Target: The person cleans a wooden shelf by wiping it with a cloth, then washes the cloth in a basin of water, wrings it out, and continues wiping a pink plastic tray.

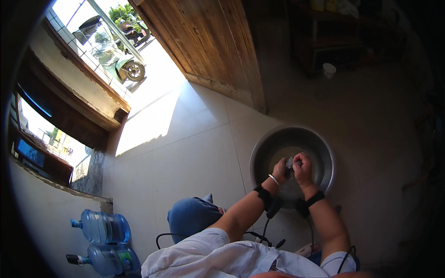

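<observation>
A wide round metal basin (321, 153) stands on the floor in front of me, with what looks like shallow water at its bottom. Over its middle, my left hand (281, 170) holds a small wet grey bundle (289, 162), perhaps cloth; its exact kind is unclear. My right hand (303, 170) pinches the same bundle from the other side, fingers bent and close to the left hand. Below the hands, bright specks like droplets show. A silver bangle (274, 179) circles the left wrist, and both forearms wear black straps with cables.
A wooden door (208, 45) stands ajar beyond the basin. Outside are a parked scooter (121, 66) and a person on another scooter. Large blue water bottles (104, 226) lie at the lower left. A white cup (329, 69) is on the far right floor, near dark shelving (333, 45).
</observation>
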Demonstrator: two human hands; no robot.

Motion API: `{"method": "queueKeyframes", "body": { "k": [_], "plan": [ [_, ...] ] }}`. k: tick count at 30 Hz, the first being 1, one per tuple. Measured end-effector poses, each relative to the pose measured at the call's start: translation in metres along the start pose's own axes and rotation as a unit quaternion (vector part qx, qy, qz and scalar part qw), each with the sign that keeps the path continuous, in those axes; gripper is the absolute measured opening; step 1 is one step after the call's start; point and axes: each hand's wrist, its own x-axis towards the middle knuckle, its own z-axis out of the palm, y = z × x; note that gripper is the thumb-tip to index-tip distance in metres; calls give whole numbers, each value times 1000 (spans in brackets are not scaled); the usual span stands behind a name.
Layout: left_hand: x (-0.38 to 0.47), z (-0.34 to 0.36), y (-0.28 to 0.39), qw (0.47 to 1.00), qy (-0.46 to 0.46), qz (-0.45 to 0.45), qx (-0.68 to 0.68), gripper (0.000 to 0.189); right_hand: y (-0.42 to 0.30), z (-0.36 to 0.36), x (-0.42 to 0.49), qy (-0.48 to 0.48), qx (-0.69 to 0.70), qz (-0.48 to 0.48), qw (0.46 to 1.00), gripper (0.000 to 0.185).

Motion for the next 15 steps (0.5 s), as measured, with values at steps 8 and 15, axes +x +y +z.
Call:
{"method": "queueKeyframes", "body": {
  "k": [8,15],
  "plan": [
    [1,5,-18,951,-92,-185,-229,25,35,28,-25,107,-159,-75,979,21],
    [-24,32,-6,964,15,-233,129,19,78,10,-14,81,-100,93,987,35]
  ]
}}
